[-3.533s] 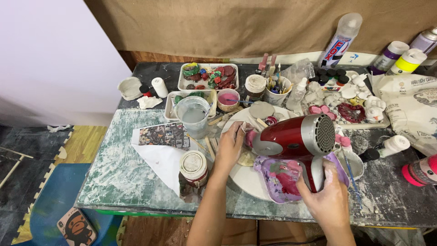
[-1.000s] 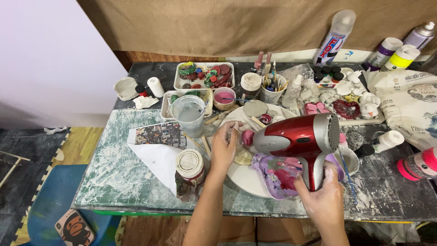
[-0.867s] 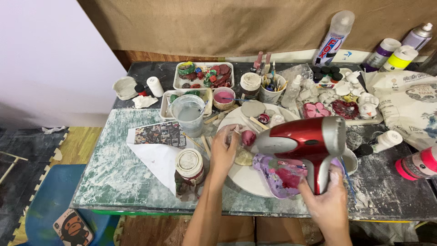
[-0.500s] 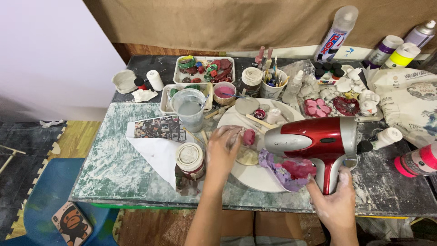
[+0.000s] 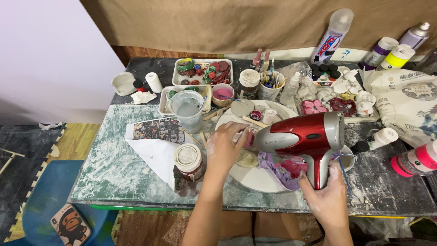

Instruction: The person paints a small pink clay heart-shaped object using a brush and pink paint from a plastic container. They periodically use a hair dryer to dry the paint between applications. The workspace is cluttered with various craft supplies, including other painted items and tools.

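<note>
Two bare hands work over a crowded, paint-smeared table (image 5: 114,168). The right hand (image 5: 330,196) is clamped around the handle of a red and silver hair dryer (image 5: 302,136), whose nozzle points toward nine o'clock at a small pink piece (image 5: 249,138) pinched in the fingers of the left hand (image 5: 223,148), just above a round white plate (image 5: 261,175). On the plate, right under the dryer, lies a purple palette (image 5: 284,166) smeared with red. At nine o'clock from the left hand stands a lidded jar (image 5: 188,161) on a sheet of white paper (image 5: 154,155); at eleven o'clock a clear cup of cloudy water (image 5: 187,110). Past the plate at twelve o'clock crowd a pink paint pot (image 5: 223,93), a cup of brushes (image 5: 269,86) and a tray of coloured pieces (image 5: 202,70). A pink bottle (image 5: 414,159) lies at three o'clock.
</note>
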